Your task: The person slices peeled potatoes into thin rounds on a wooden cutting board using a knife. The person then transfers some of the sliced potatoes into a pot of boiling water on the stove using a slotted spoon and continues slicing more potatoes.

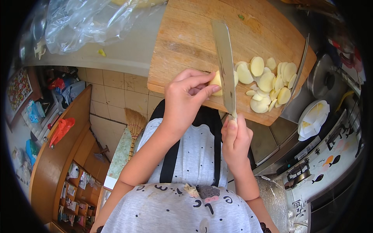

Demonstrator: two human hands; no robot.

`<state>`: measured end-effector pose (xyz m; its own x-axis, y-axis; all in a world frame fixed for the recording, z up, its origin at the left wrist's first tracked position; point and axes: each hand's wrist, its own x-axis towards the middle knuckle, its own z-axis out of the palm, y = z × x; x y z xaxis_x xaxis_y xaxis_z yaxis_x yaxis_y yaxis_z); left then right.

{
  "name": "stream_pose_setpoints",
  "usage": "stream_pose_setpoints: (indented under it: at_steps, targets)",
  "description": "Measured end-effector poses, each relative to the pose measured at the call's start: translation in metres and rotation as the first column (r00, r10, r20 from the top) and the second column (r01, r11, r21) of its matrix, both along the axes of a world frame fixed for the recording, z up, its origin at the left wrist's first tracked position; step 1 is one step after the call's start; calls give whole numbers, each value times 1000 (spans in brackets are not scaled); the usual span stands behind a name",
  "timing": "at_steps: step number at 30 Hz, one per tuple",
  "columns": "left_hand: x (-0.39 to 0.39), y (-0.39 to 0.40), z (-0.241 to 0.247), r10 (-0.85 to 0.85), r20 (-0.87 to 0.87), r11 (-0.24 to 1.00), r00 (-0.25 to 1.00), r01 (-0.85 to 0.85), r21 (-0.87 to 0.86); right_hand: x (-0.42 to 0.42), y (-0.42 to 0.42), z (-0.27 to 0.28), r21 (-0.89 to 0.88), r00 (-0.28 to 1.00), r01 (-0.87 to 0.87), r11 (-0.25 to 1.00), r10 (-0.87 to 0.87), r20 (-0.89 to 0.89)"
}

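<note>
My left hand (pixel 188 96) pinches a peeled potato (pixel 216 84) at the near edge of a wooden cutting board (pixel 186 38). In my right hand (pixel 236 137) is the handle of a cleaver-style kitchen knife (pixel 225 61). The wide blade stands on edge over the potato, and part of the potato shows on its right side; how deep the edge sits is hidden. Right of the blade lies a loose heap of thin potato slices (pixel 266 83), some overlapping. A small green scrap (pixel 241 17) rests on the board's far part.
A clear plastic bag (pixel 84 26) lies on the counter (pixel 122 55) at left. Right of the board are a metal lid (pixel 322 75) with a black knob and a paper-lined bowl (pixel 314 120). A straw broom (pixel 135 125) stands below the counter, near a wooden cabinet (pixel 61 145).
</note>
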<state>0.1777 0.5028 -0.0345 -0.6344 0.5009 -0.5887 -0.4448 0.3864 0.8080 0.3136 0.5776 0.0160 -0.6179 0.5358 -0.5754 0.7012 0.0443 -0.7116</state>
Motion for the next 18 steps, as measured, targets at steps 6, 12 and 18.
stream_pose_setpoints:
  at_steps: [6,12,18]
  targets:
    - [0,0,1,-19,-20,1000,1000,18,-18,4,-4,3,0,1000,-6,1000,6,6]
    - [0,0,2,-24,-19,999,1000,24,-41,-8,-2,-4,3,1000,-15,1000,15,15]
    - [2,1,2,5,0,1000,1000,-5,-18,10,-10,3,5,999,4,1000,-4,43]
